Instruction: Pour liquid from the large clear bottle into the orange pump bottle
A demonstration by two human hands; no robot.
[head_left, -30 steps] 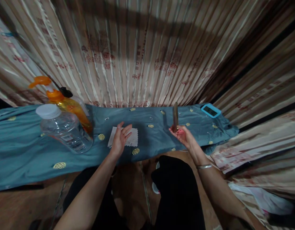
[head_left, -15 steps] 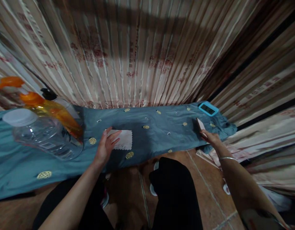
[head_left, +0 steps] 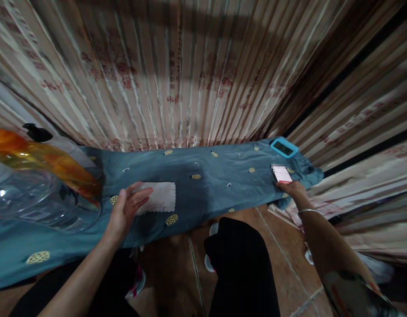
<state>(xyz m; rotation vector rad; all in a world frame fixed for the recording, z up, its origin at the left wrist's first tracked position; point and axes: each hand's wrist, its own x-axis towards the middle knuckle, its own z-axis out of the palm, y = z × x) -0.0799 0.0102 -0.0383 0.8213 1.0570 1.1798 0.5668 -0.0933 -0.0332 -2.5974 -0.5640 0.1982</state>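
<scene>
Two hands, well apart on the blue-clothed surface [head_left: 203,176]. Far left stand a clear bottle [head_left: 41,198] and an orange pump bottle [head_left: 51,160]. Next, the left hand [head_left: 126,211], fingers spread and loose, rests on the near-left corner of the white cloth [head_left: 159,197], which stretches rightward from it. Over at the right end, the right hand [head_left: 294,189] pinches the phone [head_left: 282,174], long axis pointing away, a teal device [head_left: 284,147] just beyond.

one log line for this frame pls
left hand: on white cloth | right hand: on phone, flat on blue cloth
</scene>
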